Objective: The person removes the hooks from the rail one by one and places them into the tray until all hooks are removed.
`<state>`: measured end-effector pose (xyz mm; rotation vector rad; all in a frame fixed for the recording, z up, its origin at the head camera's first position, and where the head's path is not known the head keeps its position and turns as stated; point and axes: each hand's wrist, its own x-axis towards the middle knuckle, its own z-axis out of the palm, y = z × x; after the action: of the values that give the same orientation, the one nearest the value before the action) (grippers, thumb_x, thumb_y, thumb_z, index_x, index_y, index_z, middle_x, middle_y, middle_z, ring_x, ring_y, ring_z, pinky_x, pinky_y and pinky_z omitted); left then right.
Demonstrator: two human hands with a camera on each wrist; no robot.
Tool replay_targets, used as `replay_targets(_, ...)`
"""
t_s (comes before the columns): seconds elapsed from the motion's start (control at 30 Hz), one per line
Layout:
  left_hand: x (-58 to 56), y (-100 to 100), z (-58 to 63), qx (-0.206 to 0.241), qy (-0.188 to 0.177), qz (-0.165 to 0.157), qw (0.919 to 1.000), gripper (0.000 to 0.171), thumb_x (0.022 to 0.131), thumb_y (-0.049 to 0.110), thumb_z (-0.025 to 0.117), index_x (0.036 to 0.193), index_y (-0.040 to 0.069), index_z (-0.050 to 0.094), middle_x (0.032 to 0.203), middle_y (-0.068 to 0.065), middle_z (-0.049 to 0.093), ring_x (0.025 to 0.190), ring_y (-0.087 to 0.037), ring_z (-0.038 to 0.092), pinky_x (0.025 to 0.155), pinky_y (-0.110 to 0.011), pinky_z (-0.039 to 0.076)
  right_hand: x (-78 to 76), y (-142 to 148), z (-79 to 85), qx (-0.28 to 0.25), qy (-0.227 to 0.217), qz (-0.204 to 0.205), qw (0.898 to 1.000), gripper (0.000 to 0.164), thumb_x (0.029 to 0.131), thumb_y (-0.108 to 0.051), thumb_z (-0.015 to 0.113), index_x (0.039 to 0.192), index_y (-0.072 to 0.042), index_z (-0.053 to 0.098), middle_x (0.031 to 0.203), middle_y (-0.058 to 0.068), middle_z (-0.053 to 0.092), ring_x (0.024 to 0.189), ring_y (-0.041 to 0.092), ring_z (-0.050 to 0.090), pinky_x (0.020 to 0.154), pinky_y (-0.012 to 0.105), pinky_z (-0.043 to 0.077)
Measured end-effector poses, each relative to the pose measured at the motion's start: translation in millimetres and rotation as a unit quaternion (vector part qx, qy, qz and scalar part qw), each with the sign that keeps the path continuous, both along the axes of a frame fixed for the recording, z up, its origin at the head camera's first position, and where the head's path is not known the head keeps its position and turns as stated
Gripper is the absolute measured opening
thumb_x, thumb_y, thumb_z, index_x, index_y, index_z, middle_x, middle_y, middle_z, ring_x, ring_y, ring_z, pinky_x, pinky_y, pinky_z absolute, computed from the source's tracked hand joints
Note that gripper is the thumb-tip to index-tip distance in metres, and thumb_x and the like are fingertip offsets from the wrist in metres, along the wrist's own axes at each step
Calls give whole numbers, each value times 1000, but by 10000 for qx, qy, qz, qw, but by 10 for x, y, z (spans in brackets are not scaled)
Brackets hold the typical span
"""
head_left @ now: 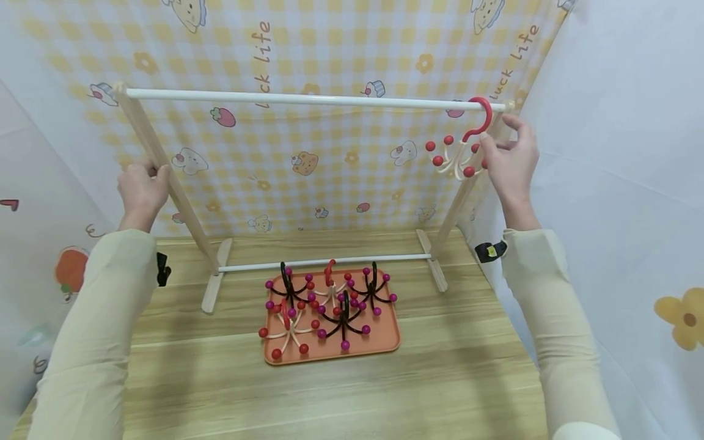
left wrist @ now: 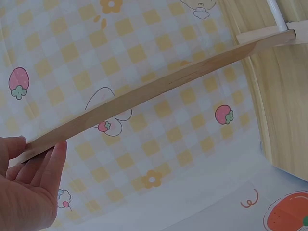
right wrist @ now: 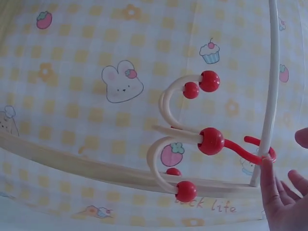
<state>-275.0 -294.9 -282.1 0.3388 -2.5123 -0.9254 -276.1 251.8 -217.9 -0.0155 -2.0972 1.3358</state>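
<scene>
My left hand (head_left: 144, 186) grips the left wooden post (head_left: 183, 214) of a rack, with thumb and fingers on either side of it in the left wrist view. From the right end of the white top rod (head_left: 308, 99) hangs a multi-arm hook hanger (head_left: 487, 114) with a red hook, cream curved arms and red balls (right wrist: 211, 141). At that hook is my right hand (head_left: 514, 162), one digit touching the red hook just below the rod. Its other fingers are spread apart and do not wrap the hanger.
An orange tray (head_left: 379, 347) on the wooden table (head_left: 341, 397) holds several similar hangers, some black with purple balls, some cream with red balls. Behind it runs the rack's lower white rod (head_left: 407, 258). A checked cloth (head_left: 330, 61) hangs behind the rack.
</scene>
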Motion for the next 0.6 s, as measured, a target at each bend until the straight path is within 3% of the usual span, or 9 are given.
replay_targets(0.23,6,6,-11,-73,-27,5,10000,45,93,27,34,104,-12,53,107,-31,52,102,-44,46,79,-47,37,-86,22,-31,-161,-871,138,9960,47,84,-21,58,126,-10,42,125,6,42,76,10,56,61,16,45)
replay_targets(0.47,7,8,-7,-101,-30,15,9999,44,93,26,34,103,-12,53,108,-31,52,103,-44,46,78,-47,38,-204,52,16,-881,-994,493,9899,42,83,-23,61,120,-8,49,106,5,50,65,7,57,50,13,43)
replay_targets(0.6,11,12,-1,-98,-54,37,9999,44,93,26,34,105,-12,53,109,-31,52,103,-43,46,77,-46,39,-246,40,61,-1020,-1131,466,9872,38,83,-25,61,117,-9,53,104,5,53,71,10,59,47,15,43)
